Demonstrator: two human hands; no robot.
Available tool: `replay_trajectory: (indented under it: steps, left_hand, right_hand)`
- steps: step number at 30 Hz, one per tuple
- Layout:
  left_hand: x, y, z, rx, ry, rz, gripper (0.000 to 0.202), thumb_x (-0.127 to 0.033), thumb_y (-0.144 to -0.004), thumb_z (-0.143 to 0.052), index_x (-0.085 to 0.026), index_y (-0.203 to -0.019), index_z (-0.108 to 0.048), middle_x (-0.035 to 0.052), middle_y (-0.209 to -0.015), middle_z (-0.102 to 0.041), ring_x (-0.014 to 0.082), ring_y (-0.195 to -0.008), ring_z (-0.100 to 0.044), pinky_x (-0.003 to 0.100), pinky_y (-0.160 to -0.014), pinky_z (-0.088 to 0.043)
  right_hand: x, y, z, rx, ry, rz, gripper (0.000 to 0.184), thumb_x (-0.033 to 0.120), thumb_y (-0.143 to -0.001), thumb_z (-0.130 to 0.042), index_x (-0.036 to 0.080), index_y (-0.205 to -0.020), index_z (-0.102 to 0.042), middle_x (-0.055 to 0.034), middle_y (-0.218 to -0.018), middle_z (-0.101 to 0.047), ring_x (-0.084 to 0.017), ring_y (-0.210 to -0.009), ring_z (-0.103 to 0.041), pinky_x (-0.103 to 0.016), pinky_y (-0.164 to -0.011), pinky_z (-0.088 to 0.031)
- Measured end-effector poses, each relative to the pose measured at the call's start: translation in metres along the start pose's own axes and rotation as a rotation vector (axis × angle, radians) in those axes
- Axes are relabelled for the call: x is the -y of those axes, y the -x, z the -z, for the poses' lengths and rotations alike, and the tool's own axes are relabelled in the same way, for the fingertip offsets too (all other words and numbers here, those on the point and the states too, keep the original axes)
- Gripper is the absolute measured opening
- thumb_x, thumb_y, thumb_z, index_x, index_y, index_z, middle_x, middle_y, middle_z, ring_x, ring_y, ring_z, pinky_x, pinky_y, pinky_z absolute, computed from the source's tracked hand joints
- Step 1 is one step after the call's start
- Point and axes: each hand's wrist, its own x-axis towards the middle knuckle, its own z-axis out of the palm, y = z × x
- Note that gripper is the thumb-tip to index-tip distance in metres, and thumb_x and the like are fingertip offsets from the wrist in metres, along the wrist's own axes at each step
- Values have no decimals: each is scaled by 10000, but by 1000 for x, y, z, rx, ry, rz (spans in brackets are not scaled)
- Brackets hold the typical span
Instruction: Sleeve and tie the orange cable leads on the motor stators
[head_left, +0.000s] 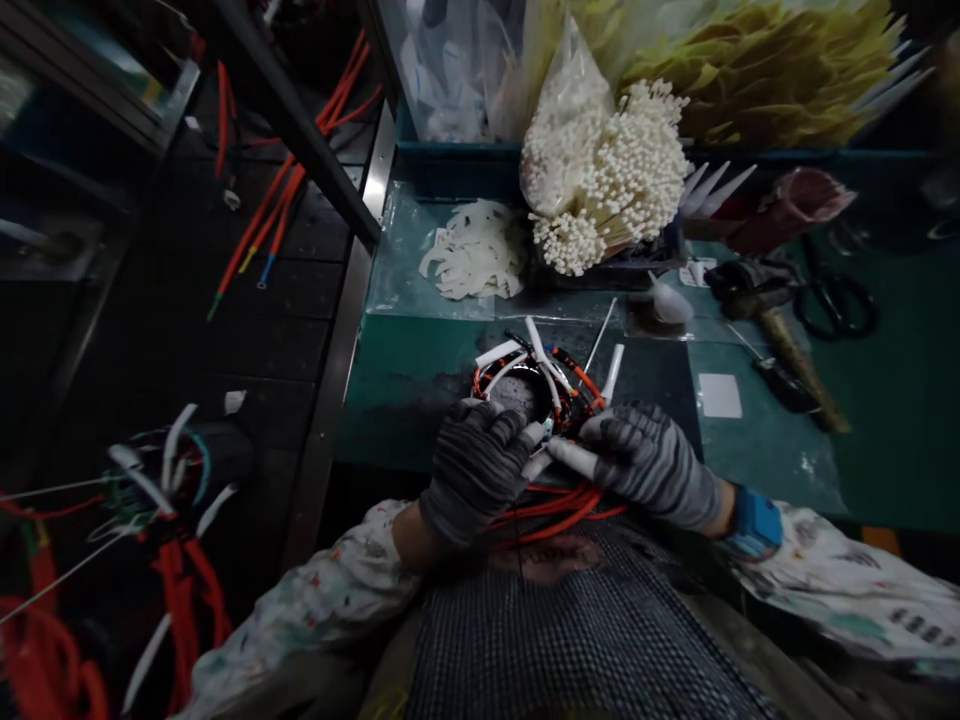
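Observation:
A round wound coil (536, 385) with orange wires and white sleeves lies at the near edge of the green bench (420, 370). My left hand (474, 462), in a grey knit glove, is closed on the coil's near left rim. In the same kind of glove, my right hand (651, 460) pinches a white sleeve (571, 457) at the coil's near right side. Orange lead wires (551, 505) trail from the coil down over my lap.
A bundle of white-tipped sticks (607, 185) and a pile of white insulating pieces (476, 255) lie behind the coil. Scissors (836, 300) and hand tools (780, 340) sit at the right. Another wired coil (161, 470) stands low on the left, beside a dark conveyor (247, 260).

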Motion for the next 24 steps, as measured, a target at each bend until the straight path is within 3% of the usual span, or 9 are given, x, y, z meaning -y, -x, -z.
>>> replay_trajectory:
  steps: [4,9,12,14,16,18,21,24]
  left_hand:
    - [4,10,-5,-87,1,-37,151,-330,-986,-759,-211,-1079,-752,23,-924,-791,225,-886,-706,438,-922,-572]
    - [10,21,-6,-100,26,-166,205,-210,-964,-744,-219,-1168,-738,50,-1063,-771,225,-1061,-686,452,-1067,-539]
    - [11,24,-15,-154,26,-165,221,-186,-917,-785,-246,-1124,-736,35,-1013,-745,213,-1029,-671,439,-1052,-548]
    - [9,26,-25,-188,36,-130,264,-196,-881,-829,-275,-1110,-723,16,-989,-734,207,-1011,-672,433,-1047,-555]
    - [7,27,-33,-237,41,-65,280,-233,-870,-859,-304,-1093,-705,-4,-967,-732,198,-1002,-682,414,-1039,-563]
    - [4,28,-39,-266,46,-12,259,-281,-886,-864,-312,-1071,-686,-10,-1002,-751,196,-1052,-703,405,-1063,-557]
    - [2,27,-41,-222,90,22,184,-284,-936,-814,-291,-1040,-662,-15,-1090,-797,200,-1189,-709,433,-1183,-481]
    - [3,25,-40,-173,154,36,150,-267,-952,-791,-275,-1021,-658,-40,-1056,-824,199,-1192,-725,460,-1245,-411]
  right_hand:
    - [6,-6,-6,52,-90,-158,263,298,-1092,-583,268,-1129,-842,-55,-880,-794,-201,-790,-690,-326,-670,-467]
    - [9,-8,-8,55,-258,-306,250,365,-1084,-606,256,-1018,-821,-43,-842,-765,-198,-738,-669,-328,-637,-472]
    - [-7,-13,2,78,-475,-232,230,358,-1087,-594,277,-1095,-809,-35,-909,-760,-185,-759,-679,-329,-661,-533]
    - [-30,-19,14,0,-544,-208,228,319,-1075,-605,321,-1224,-777,-37,-1032,-757,-196,-858,-707,-373,-768,-593]
    - [-60,-29,27,-231,-400,-335,249,291,-1042,-655,348,-1261,-759,-56,-1106,-733,-243,-978,-706,-470,-915,-597]
    - [-90,-41,33,-443,-170,-454,232,321,-998,-725,319,-1224,-776,-102,-1159,-711,-320,-1123,-664,-583,-1054,-530]
    - [-126,-62,29,-434,41,-497,359,497,-927,-806,242,-1180,-798,-173,-1323,-667,-420,-1303,-564,-717,-1155,-402]
    - [-137,-80,21,-363,124,-540,396,590,-891,-812,209,-1002,-807,-196,-1380,-639,-453,-1305,-557,-788,-1133,-384]
